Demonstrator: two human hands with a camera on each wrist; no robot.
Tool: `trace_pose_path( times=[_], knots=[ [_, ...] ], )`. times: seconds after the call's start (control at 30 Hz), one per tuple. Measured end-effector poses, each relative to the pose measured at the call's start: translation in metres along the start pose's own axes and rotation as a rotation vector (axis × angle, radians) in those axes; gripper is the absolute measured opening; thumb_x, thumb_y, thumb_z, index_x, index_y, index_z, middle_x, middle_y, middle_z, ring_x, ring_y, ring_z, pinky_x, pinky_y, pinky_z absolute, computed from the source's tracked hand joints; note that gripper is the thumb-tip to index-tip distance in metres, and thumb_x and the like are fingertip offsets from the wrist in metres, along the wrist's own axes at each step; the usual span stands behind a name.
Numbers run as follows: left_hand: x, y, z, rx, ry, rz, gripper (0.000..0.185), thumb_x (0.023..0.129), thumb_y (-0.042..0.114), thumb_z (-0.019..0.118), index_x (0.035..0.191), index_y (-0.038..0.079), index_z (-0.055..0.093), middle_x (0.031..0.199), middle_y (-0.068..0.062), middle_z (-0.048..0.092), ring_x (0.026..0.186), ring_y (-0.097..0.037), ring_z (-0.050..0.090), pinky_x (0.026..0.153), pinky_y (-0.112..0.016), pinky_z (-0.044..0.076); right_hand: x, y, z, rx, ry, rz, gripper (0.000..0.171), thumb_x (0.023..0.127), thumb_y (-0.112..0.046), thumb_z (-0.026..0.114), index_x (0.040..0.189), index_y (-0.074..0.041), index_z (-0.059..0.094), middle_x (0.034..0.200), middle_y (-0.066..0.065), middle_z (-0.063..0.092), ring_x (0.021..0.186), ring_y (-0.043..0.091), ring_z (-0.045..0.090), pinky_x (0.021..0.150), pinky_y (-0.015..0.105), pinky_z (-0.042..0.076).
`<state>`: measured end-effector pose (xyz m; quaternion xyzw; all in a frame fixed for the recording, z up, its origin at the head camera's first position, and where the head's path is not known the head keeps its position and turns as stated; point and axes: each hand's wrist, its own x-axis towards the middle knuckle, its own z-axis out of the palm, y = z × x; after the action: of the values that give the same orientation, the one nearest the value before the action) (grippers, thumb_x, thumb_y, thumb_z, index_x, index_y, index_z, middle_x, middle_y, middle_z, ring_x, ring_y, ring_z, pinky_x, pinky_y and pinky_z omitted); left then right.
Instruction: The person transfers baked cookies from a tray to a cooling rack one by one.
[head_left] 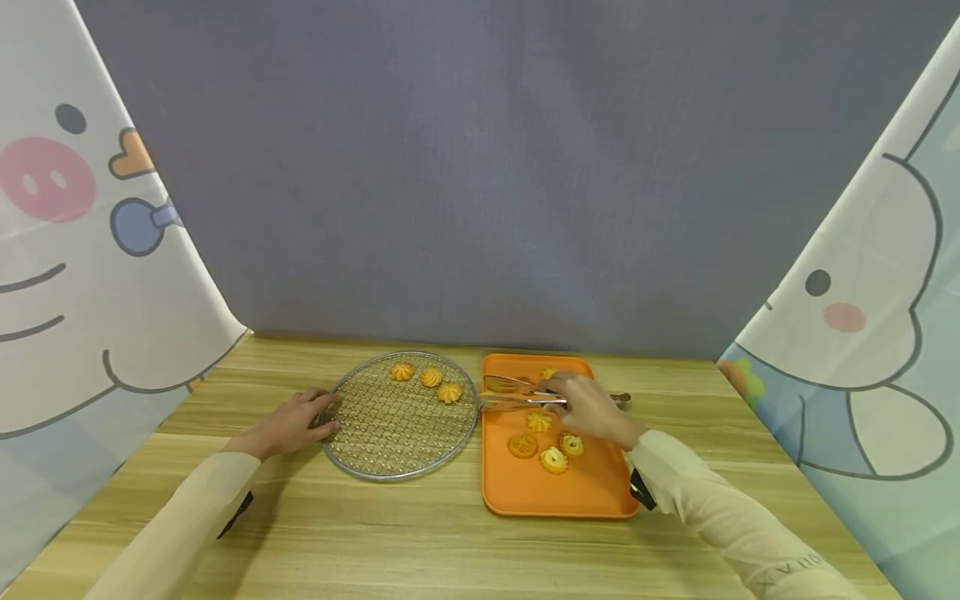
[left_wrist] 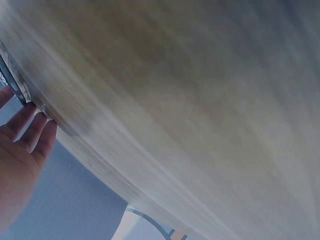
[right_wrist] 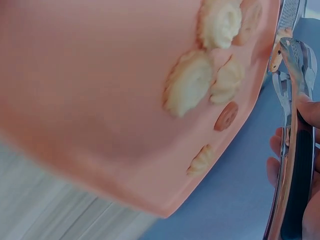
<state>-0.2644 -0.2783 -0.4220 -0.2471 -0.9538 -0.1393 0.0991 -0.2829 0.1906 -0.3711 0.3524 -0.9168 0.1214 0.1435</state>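
Orange tray [head_left: 517,493], on the right half of the wood-grain tabletop [head_left: 390,550]. Round wire rack [head_left: 397,433], just left of it, lying flat, metal rim.

Right hand [head_left: 591,410]: above the far half of the tray, fingers and thumb curled round metal tongs [right_wrist: 298,185] with a dark handle strip. Tongs run across the tray, tips toward the rack's right rim, 2 arms spread apart; nothing visible gripped between them in the head view.

Left hand [head_left: 298,422]: at the rack's left rim, fingers mostly straight and spread a little, fingertips touching the rim. Cannot tell if any go under it.

Cookies: 3 ridged yellow cookies [head_left: 431,377] on the rack, grouped at its far right part, near each other but apart. 6 more on the tray: 2 pale cookies [head_left: 554,460] side by side, 2 orange-brown discs [head_left: 522,446], 2 star-shaped cookies [head_left: 538,422]. In the head view, 1 disc is partly hidden behind the tongs and 1 star-shaped cookie lies near the far edge.

Both arms in cream sleeves [head_left: 187,496], black band at each wrist. Plain grey backdrop [head_left: 480,183] behind; cartoon-print cloth [head_left: 862,417] on both sides. Left wrist view mostly blurred tabletop.
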Motion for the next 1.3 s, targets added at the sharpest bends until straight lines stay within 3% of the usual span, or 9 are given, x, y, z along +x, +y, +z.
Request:
trace_pose_path(
  times=[0.23, 0.63, 0.8, 0.93, 1.07, 1.3],
  knots=[
    [0.0, 0.0, 0.0, 0.0, -0.013, -0.012, 0.044, 0.086, 0.028, 0.063, 0.12, 0.001, 0.056, 0.115, -0.026, 0.054, 0.101, -0.047, 0.051, 0.084, -0.059, 0.042, 0.016, -0.016, 0.008, 0.038, -0.017, -0.073, 0.03, 0.081, -0.008, 0.067, 0.111, -0.007, 0.065, 0.102, 0.007, 0.067, 0.073, 0.015, 0.059, 0.055, 0.019, 0.04],
    [0.001, 0.001, 0.0, 0.009, -0.012, -0.005, 0.043, 0.086, 0.027, 0.063, 0.119, 0.001, 0.056, 0.114, -0.026, 0.054, 0.1, -0.047, 0.051, 0.083, -0.059, 0.042, 0.045, -0.044, 0.021, 0.055, -0.051, -0.115, 0.032, 0.08, -0.007, 0.065, 0.112, -0.006, 0.065, 0.096, 0.007, 0.066, 0.061, 0.008, 0.05, 0.048, 0.017, 0.036],
    [0.0, 0.002, -0.001, 0.017, -0.008, -0.007, 0.043, 0.086, 0.026, 0.063, 0.12, 0.0, 0.056, 0.114, -0.026, 0.054, 0.1, -0.048, 0.051, 0.084, -0.059, 0.042, 0.056, -0.054, 0.03, 0.072, -0.065, -0.099, 0.034, 0.082, -0.009, 0.064, 0.116, -0.007, 0.064, 0.105, 0.007, 0.066, 0.069, 0.013, 0.057, 0.051, 0.02, 0.04],
    [0.0, 0.003, -0.002, 0.015, -0.006, -0.007, 0.043, 0.086, 0.026, 0.063, 0.12, 0.0, 0.055, 0.114, -0.026, 0.054, 0.101, -0.048, 0.051, 0.084, -0.059, 0.042, 0.063, -0.06, 0.035, 0.073, -0.078, -0.091, 0.032, 0.083, -0.012, 0.064, 0.115, -0.008, 0.063, 0.107, 0.006, 0.065, 0.082, 0.015, 0.06, 0.062, 0.025, 0.047],
    [0.0, 0.003, -0.001, 0.017, -0.003, -0.005, 0.044, 0.086, 0.026, 0.063, 0.12, 0.0, 0.055, 0.114, -0.026, 0.054, 0.101, -0.048, 0.051, 0.084, -0.059, 0.042, 0.072, -0.066, 0.038, 0.069, -0.089, -0.103, 0.033, 0.083, -0.011, 0.064, 0.116, -0.009, 0.063, 0.099, 0.007, 0.065, 0.071, 0.013, 0.055, 0.057, 0.023, 0.044],
    [-0.001, 0.002, -0.001, 0.019, 0.001, -0.004, 0.043, 0.085, 0.024, 0.063, 0.12, -0.001, 0.055, 0.114, -0.026, 0.054, 0.1, -0.048, 0.051, 0.084, -0.059, 0.042, 0.086, -0.075, 0.044, 0.024, -0.121, -0.077, 0.032, 0.085, -0.014, 0.062, 0.118, -0.011, 0.062, 0.114, 0.004, 0.063, 0.081, 0.014, 0.061, 0.061, 0.023, 0.047]
  ],
)
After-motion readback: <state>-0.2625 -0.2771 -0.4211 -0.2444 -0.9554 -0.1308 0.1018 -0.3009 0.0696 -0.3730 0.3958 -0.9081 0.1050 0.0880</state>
